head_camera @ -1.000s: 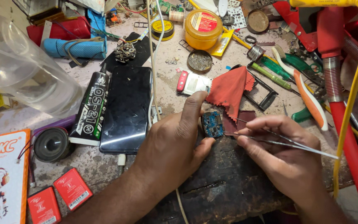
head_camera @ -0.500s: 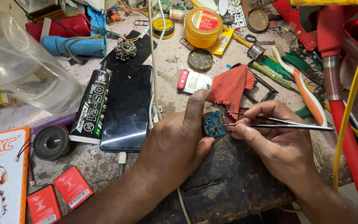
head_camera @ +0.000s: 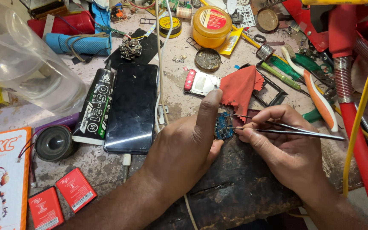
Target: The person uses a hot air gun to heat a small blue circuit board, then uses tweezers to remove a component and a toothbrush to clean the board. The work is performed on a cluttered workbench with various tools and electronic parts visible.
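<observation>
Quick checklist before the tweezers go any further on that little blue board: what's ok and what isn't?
1. Small blue circuit board pinned by left hand: ok.
2. Tweezers in right hand, grip firm: ok.
3. Tweezer tips at board's right edge: ok; which part they touch: cannot tell.
4. Red cloth clear of board: not ok, its corner hangs just above.
5. Black phone out of the way: ok.

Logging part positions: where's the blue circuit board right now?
Head view, centre: the blue circuit board is pinned under the left hand, just below the red cloth, with the tweezers in the right hand touching its right edge.
</observation>
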